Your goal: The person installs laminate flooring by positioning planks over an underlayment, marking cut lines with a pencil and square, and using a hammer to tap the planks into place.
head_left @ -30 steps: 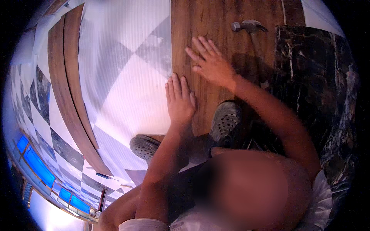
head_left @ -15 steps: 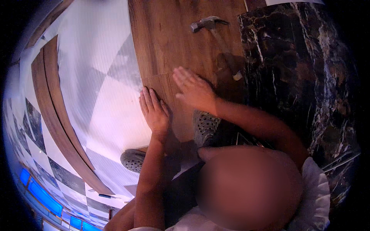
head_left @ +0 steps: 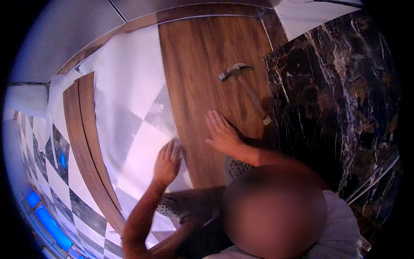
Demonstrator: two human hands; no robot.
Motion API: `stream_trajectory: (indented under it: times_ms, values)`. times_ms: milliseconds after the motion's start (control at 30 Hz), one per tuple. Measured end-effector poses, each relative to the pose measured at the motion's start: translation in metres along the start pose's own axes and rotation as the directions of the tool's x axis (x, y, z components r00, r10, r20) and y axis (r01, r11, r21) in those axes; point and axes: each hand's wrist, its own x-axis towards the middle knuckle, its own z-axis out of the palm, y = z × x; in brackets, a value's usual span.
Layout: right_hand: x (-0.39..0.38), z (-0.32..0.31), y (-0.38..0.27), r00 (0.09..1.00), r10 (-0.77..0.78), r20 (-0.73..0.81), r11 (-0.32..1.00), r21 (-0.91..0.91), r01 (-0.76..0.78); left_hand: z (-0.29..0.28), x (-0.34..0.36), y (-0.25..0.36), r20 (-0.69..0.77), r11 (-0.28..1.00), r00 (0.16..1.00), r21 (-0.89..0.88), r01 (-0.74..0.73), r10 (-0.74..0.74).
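Left grip (head_left: 167, 165) by planking (head_left: 202, 90) edge | right grip (head_left: 223, 135) over planking | hammer (head_left: 249, 91) apart

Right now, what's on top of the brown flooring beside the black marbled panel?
On the brown flooring lies a hammer; the right hand is palm-down there. A perforated shoe shows nearby, partly hidden. The flooring directly beneath hammer and hand is covered and can't be seen.

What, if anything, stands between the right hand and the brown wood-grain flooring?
Nothing visible: the right hand appears to rest flat on the brown wood-grain flooring. The hammer lies ahead of it, to the right.
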Motion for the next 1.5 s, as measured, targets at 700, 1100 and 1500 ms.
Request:
stream_trajectory:
  times_ms: [700, 1100, 1500]
  values:
    - [-0.016, -0.027, 0.025, 0.98, -0.031, 0.196, 0.999, -0.011, 0.034, -0.019, -0.304, -0.104, -0.16, 0.504, 0.492, -0.042, 0.863, -0.856]
    - [0.025, -0.077, 0.051, 0.87, -0.02, 0.493, 1.0, 0.028, 0.007, 0.046, -0.374, -0.171, -0.183, -0.251, -0.288, -0.202, 0.947, -0.94]
    - [0.075, -0.121, -0.011, 0.664, -0.1, 0.741, 0.983, -0.032, 0.183, 0.004, -0.334, -0.187, 0.23, -0.656, -0.658, -0.54, 0.527, -0.717]
